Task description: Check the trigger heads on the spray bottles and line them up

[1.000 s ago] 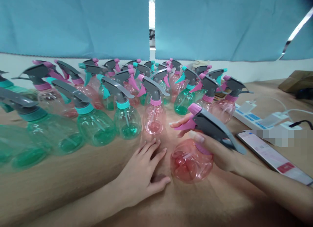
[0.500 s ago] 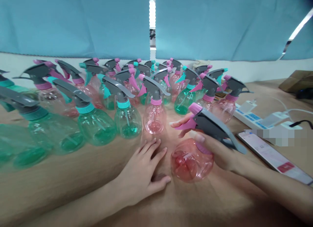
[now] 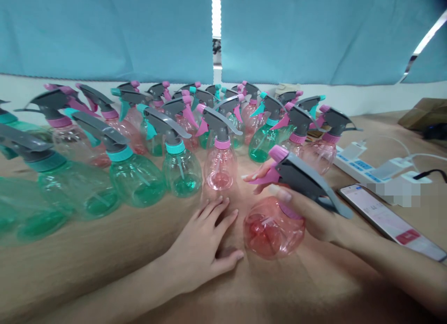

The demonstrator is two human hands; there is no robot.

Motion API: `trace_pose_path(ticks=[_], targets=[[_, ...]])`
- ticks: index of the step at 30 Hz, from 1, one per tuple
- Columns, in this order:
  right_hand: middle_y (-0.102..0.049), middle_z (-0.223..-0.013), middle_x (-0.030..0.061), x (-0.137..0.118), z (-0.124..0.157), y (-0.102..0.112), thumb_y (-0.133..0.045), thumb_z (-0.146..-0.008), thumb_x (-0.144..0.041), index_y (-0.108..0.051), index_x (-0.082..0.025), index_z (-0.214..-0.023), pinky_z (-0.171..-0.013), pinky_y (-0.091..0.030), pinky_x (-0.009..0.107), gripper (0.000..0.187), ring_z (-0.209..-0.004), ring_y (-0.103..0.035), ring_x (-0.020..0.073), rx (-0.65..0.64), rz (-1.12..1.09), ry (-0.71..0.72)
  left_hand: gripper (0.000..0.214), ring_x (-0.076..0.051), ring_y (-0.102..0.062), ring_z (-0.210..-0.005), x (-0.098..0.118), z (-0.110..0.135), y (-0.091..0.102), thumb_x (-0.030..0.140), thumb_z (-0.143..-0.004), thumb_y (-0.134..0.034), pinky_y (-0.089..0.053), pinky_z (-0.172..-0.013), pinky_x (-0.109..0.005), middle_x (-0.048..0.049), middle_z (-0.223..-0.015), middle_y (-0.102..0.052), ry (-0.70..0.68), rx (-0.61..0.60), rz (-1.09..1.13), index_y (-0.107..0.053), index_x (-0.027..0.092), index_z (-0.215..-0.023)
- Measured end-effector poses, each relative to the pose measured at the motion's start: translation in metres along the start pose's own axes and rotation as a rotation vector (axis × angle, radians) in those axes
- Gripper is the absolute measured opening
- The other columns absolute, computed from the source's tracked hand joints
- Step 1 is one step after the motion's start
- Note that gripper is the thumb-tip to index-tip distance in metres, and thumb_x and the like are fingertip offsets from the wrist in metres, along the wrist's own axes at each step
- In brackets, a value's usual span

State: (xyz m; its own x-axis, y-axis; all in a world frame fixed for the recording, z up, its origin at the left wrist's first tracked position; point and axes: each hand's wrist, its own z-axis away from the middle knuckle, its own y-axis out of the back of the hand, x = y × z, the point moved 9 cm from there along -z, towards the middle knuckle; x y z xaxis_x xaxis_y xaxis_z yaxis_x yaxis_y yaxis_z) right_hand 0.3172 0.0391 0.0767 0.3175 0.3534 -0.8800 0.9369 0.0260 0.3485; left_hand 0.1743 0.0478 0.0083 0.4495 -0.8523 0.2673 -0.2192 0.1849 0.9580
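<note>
Head view shows the right hand (image 3: 314, 216) clasping a pink bottle (image 3: 267, 233), sprayer (image 3: 301, 175) fitted, seemingly nothing missing, left hand (image 3: 205, 240) spread on the table (image 3: 115, 254).

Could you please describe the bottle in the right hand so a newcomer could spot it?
Below the blue curtain is a brown table with many spray bottles. Right of centre, the right hand holds a pink bottle, the only one being held.

Since half a second ago your view has shifted a touch, so the spray bottles (image 3: 220, 170) at twelve o'clock and the phone (image 3: 387, 217) at two sit slightly higher, the green bottle (image 3: 136, 182) at eleven slides marginally toward nine, and the phone's blurred digits look different.
</note>
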Motion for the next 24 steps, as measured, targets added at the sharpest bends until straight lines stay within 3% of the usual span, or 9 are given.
trace_pose_path(ticks=[5, 12, 24], targets=[[-0.05, -0.059, -0.0014, -0.01, -0.005, -0.001, -0.052, -0.089, -0.052, -0.065, -0.026, -0.087, -0.051, -0.043, 0.03, 0.028, -0.055, -0.05, 0.0162, 0.048, 0.02, 0.022, 0.068, -0.034, -0.03, -0.138, 0.001, -0.001, -0.001, 0.053, -0.086, -0.058, -0.029, -0.108, -0.053, -0.0183, -0.149, -0.037, 0.006, -0.04, -0.027, -0.045, 0.013, -0.14], [-0.047, -0.059, -0.0028, -0.026, -0.01, 0.002, -0.057, -0.087, -0.049, -0.059, -0.025, -0.075, -0.056, -0.043, 0.031, 0.027, -0.056, -0.049, 0.0154, 0.123, 0.054, 0.076, 0.066, -0.035, -0.029, -0.138, -0.001, 0.001, -0.003, 0.054, -0.086, -0.057, -0.028, -0.109, -0.052, -0.0161, -0.15, -0.035, -0.015, 0.023, -0.014, -0.045, 0.017, -0.14], [-0.048, -0.063, -0.0017, -0.02, -0.006, 0.002, -0.054, -0.09, -0.046, -0.057, -0.024, -0.074, -0.06, -0.043, 0.031, 0.028, -0.061, -0.05, 0.016, 0.122, 0.066, 0.051, 0.068, -0.033, -0.029, -0.138, -0.001, 0.002, -0.004, 0.055, -0.088, -0.055, -0.028, -0.109, -0.05, -0.0171, -0.15, -0.034, -0.032, 0.028, -0.068, -0.044, 0.014, -0.141]])
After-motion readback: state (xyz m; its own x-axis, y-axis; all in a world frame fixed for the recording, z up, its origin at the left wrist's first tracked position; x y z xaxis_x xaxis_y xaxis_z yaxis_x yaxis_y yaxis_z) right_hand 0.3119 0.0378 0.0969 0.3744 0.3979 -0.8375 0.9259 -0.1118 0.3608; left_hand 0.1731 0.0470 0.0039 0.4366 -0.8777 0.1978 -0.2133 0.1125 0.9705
